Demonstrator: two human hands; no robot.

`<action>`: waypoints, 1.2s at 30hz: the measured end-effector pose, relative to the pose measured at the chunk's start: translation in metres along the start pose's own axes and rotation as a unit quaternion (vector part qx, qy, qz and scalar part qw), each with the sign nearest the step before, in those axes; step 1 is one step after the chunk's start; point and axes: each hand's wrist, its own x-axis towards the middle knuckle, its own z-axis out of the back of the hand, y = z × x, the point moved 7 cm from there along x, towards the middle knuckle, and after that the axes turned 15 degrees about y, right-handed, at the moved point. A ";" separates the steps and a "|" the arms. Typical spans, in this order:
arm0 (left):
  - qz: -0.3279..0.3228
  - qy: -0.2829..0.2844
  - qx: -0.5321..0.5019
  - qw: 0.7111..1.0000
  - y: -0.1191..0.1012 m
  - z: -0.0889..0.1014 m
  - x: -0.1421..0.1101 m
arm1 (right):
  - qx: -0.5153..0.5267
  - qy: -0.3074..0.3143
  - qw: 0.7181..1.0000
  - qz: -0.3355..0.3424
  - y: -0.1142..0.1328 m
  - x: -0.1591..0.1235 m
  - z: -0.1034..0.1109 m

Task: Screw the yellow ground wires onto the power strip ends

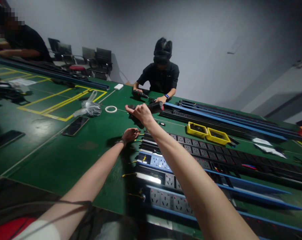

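My right hand (142, 114) is wrapped round a dark cordless screwdriver (155, 107), its red-marked rear end pointing right. Below it, my left hand (131, 134) has its fingers drawn together at the left ends of the power strips (163, 198); whatever is between them is too small to make out. Black and blue strips with rows of sockets lie side by side under my right forearm. Short yellow-green wires (129, 174) stick out of their left ends.
Across the green table (91, 166) a co-worker (163, 73) holds a tool. Two yellow bins (217, 136), long blue and black rails (228, 121), a white ring (111, 109), a plastic bag (91, 108) and a phone (75, 126) lie around. Another person (26, 43) sits far left.
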 end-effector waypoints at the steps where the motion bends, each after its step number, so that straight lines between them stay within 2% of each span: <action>1: -0.004 0.002 -0.006 1.000 -0.001 0.000 0.000 | 0.004 0.001 1.000 -0.019 -0.010 -0.005 -0.002; 7: 0.005 -0.016 -0.003 1.000 -0.001 0.001 -0.001 | 0.074 0.027 0.986 -0.149 -0.066 -0.034 -0.032; 12: 0.017 -0.011 0.025 0.999 -0.003 0.002 -0.001 | 0.102 0.039 0.975 -0.195 -0.086 -0.048 -0.052; 20: 0.029 0.002 0.062 0.998 -0.009 0.004 0.000 | 0.123 0.035 0.971 -0.204 -0.088 -0.056 -0.056; 30: 0.024 -0.002 0.049 0.998 -0.005 0.002 0.000 | 0.107 0.050 0.972 -0.202 -0.087 -0.052 -0.058; 36: 0.010 -0.005 0.041 0.999 -0.001 -0.001 0.001 | 0.105 0.024 0.973 -0.202 -0.083 -0.047 -0.056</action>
